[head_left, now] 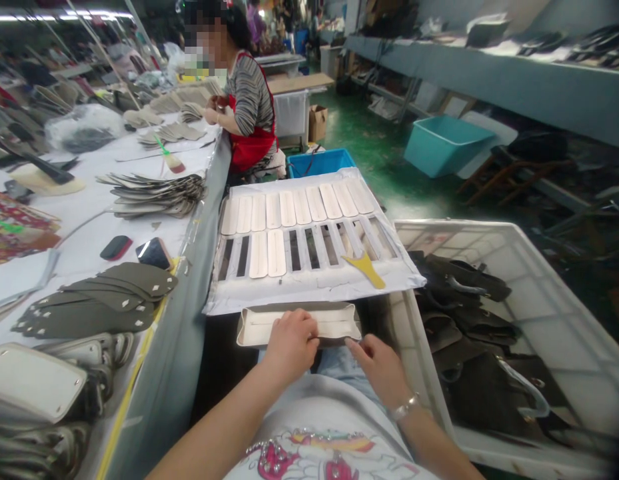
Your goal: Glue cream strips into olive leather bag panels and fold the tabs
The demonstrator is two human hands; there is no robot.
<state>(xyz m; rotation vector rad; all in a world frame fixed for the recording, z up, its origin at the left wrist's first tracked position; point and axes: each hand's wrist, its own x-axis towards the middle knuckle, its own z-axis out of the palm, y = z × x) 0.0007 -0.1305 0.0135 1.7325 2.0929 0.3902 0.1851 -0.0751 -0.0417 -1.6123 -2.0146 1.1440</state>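
A flat grey and cream leather piece (pixel 334 323) lies across my lap, just below a white board (pixel 309 283). My left hand (pixel 292 343) rests on its middle with fingers curled down, gripping it. My right hand (pixel 382 363) pinches its lower right edge. The white board carries two rows of slots, many filled with cream strips (pixel 289 210), and a yellow scraper (pixel 366 268) lies on its right part.
A long grey-edged table (pixel 179 373) at my left holds stacks of grey leather pieces (pixel 94 303), a phone (pixel 154 253) and more piles. A white crate (pixel 549 320) of dark bags stands at my right. A seated person (pixel 249 107) works farther along.
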